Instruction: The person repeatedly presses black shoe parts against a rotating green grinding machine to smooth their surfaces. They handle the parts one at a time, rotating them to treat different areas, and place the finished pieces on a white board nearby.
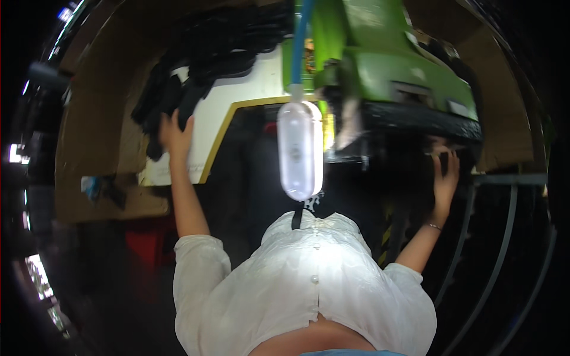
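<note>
My left hand (177, 135) reaches to a heap of soft black pieces (208, 56) on the white tabletop (217, 110). Its thumb stands apart from the fingers, which are slightly blurred against the black pieces nearest me. Whether these are gloves or other fabric parts I cannot tell. My right hand (445, 177) is at the dark lower edge of a green machine (386, 71), fingers apart and pointing away from me. Nothing shows in its grasp, though the dark area round the fingertips hides detail.
A lit white oblong lamp (298, 151) hangs centrally on a blue cord (301, 44). Cardboard walls (98, 124) border the left, with more cardboard (504, 101) at right. Grey metal bars (504, 179) stand at the right. Something red (145, 246) sits low at left.
</note>
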Demonstrator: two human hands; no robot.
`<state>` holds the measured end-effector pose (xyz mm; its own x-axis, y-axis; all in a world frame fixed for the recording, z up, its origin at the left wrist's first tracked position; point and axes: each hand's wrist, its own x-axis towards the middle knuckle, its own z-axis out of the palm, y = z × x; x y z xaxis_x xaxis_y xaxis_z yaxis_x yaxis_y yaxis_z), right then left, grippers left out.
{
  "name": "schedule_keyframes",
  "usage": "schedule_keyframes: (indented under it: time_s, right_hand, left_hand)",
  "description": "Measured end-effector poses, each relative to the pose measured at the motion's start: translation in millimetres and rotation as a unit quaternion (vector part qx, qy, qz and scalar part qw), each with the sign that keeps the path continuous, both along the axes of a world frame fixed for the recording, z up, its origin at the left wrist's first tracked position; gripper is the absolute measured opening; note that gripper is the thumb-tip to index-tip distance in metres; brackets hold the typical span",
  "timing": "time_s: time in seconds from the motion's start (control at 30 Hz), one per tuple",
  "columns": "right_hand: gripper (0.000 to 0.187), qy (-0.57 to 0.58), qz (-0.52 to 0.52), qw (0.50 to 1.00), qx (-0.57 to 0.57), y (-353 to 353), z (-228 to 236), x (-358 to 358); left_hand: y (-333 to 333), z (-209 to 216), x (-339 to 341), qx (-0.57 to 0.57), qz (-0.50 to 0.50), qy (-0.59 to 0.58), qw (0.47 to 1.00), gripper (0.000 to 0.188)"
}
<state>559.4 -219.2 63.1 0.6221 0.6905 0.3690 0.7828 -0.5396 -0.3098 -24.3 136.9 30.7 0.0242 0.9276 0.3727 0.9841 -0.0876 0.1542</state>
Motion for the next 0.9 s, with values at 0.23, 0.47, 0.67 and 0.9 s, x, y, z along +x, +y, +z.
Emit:
schedule_keyframes:
  time_s: [0.23,0.47,0.67,0.9]
  right_hand:
    - [0.029,-0.076,0.047,0.99,0.108,21.3,25.8,-32.8]
    - [0.02,-0.029,0.122,0.985,0.122,36.8,39.3,-68.7]
    - [0.043,0.251,0.263,0.927,0.09,49.8,9.0,-151.4]
    - [0.065,0.6,0.319,0.726,-0.105,41.6,-46.6,-213.3]
  left_hand:
    - [-41.9,6.5,25.9,0.044,-0.004,0.035,0.998,0.048]
    - [-94.5,72.5,55.5,0.129,-0.063,-0.042,0.989,0.025]
    - [-164.1,110.9,127.4,0.188,-0.285,-0.268,0.901,0.032]
    - [-235.6,103.1,230.3,-0.369,-0.346,-0.521,0.688,0.023]
